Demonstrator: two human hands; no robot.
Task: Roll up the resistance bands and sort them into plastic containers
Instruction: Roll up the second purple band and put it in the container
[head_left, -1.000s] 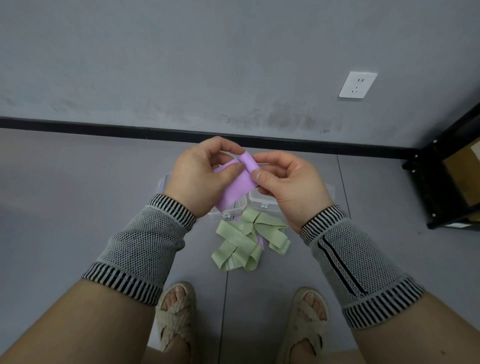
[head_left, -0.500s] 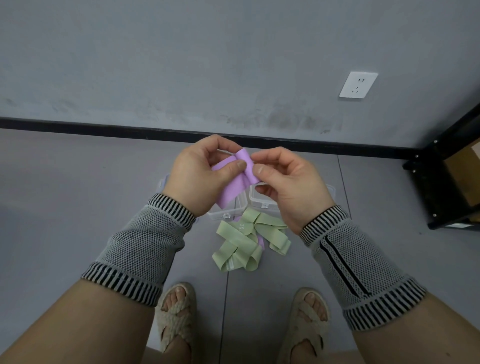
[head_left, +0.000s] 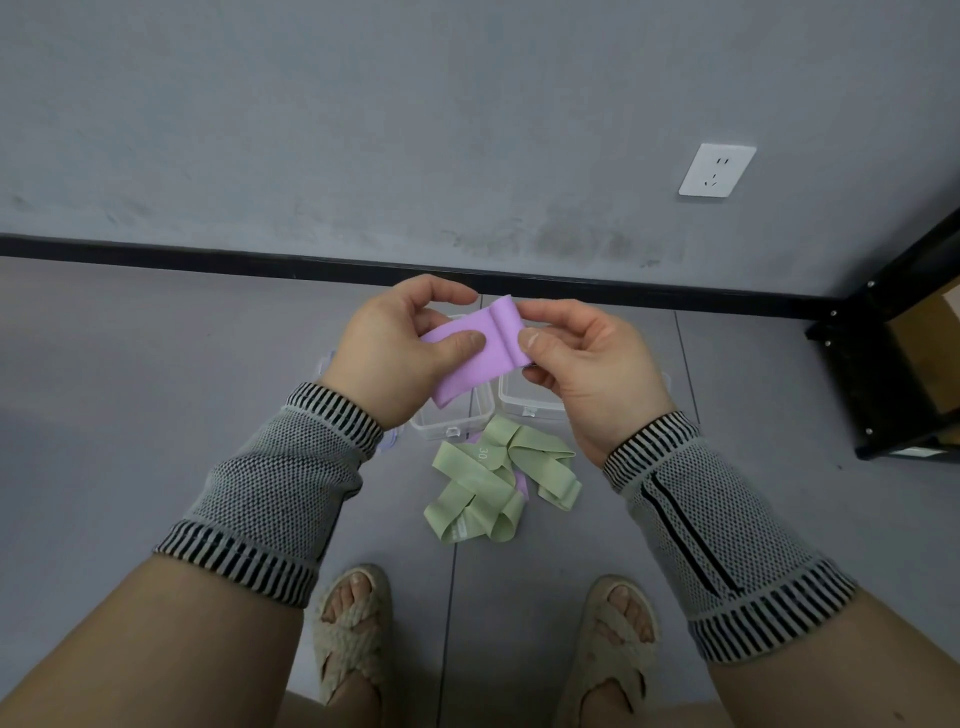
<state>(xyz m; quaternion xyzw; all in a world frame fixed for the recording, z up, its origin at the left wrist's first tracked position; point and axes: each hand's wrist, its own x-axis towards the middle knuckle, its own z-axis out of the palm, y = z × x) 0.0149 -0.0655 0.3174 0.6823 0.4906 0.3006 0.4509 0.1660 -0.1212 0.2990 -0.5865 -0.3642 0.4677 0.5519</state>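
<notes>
1. The left hand (head_left: 400, 343) and the right hand (head_left: 582, 358) both pinch the purple band (head_left: 475, 353), held in the air above the two clear containers (head_left: 452, 421).
2. Compared with a second ago, the rolled end at the right fingertips looks slightly thicker, so the rolling is only beginning.
3. The green bands (head_left: 493, 483) lie loose on the floor, not yet rolled.

Purple band (head_left: 475, 358) between both hands' fingers (head_left: 460, 344), above green bands (head_left: 493, 480).

Head-worn view (wide-angle), downward over hands, near.
</notes>
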